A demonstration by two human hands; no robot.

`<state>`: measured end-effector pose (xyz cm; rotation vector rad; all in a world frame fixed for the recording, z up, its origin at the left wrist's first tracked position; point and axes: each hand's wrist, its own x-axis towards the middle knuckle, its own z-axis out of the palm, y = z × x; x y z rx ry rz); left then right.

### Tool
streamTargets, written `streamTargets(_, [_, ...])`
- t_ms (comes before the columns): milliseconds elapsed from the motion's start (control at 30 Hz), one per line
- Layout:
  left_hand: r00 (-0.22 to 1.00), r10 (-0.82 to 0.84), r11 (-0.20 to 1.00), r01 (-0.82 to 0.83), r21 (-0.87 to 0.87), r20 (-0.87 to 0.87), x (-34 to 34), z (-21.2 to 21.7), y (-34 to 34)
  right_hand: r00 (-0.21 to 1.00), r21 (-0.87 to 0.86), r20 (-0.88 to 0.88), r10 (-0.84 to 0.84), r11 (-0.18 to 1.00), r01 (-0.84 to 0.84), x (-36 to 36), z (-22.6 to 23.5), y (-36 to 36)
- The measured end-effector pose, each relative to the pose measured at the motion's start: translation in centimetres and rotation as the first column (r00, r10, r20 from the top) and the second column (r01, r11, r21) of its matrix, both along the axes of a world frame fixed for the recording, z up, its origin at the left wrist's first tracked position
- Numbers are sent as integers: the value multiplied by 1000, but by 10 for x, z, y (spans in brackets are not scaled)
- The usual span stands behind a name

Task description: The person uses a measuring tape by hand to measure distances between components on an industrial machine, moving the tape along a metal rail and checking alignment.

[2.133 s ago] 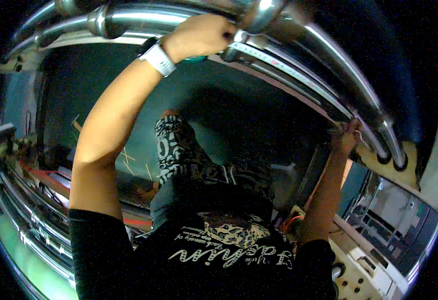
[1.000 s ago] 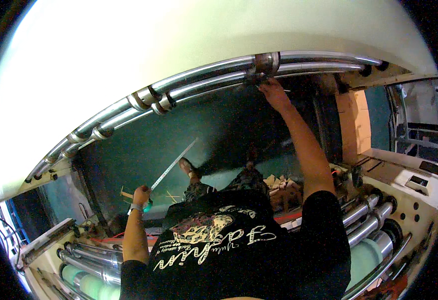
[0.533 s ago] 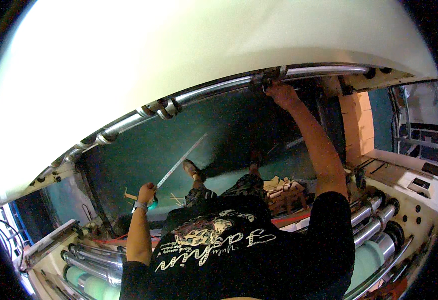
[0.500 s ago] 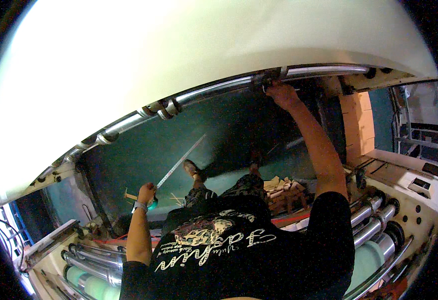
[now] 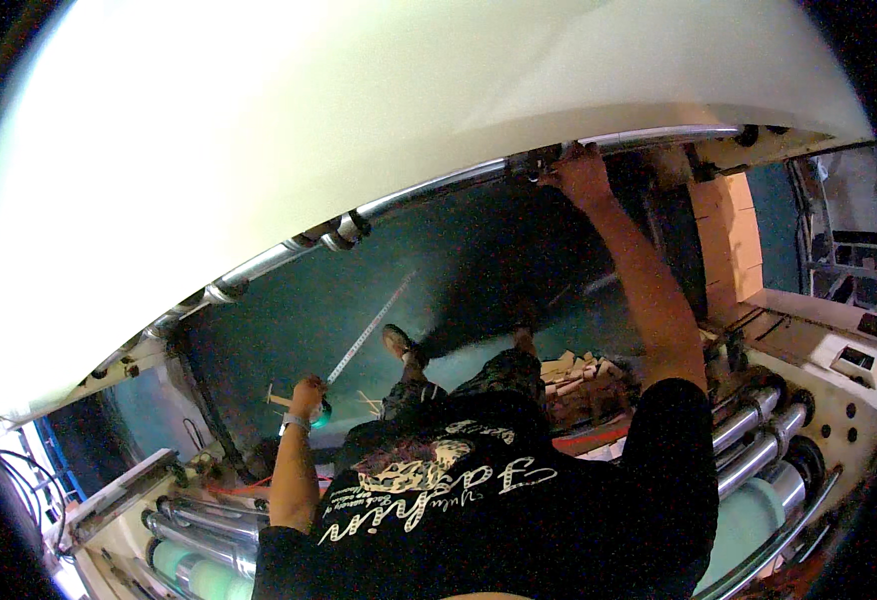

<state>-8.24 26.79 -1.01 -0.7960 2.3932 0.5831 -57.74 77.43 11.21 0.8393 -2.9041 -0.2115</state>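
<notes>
Tape measure (image 5: 371,328), just one, sits in the curled fingers of the left hand (image 5: 307,396), its thin, flat, pale blade running straight out beyond the grip over the dark green floor (image 5: 259,330). The right hand (image 5: 581,178) is at a dark, rounded collar (image 5: 537,165) on one shiny metal rod (image 5: 439,186) (whether gripping or merely touching, I cannot tell).

We cannot tell whether the right hand (image 5: 581,178) grips the dark collar (image 5: 536,165) on the metal bar (image 5: 439,187); shadow hides the contact. The left hand (image 5: 306,396) covers most of the tape measure (image 5: 324,411) from us, and the markings on its blade (image 5: 371,329) are too small to read. We lose the white panel (image 5: 359,100) past the top edge and the pale green roller (image 5: 221,582) at lower left past the bottom.
</notes>
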Motion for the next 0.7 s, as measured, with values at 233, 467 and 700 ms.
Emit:
streamTargets(233, [757, -652, 751, 638, -172, -36, -48, 69, 25, 988, -204, -150, -49, 979, 17, 12, -1, 13])
streamTargets(467, [969, 248, 905, -235, 355, 10, 32, 15, -25, 754, -748, 627, -195, 122, 653, 68, -106, -58])
streamTargets(700, [981, 12, 980, 27, 195, -195, -63, 153, 44, 607, -157, 771, 192, -867, 474, 65, -97, -135])
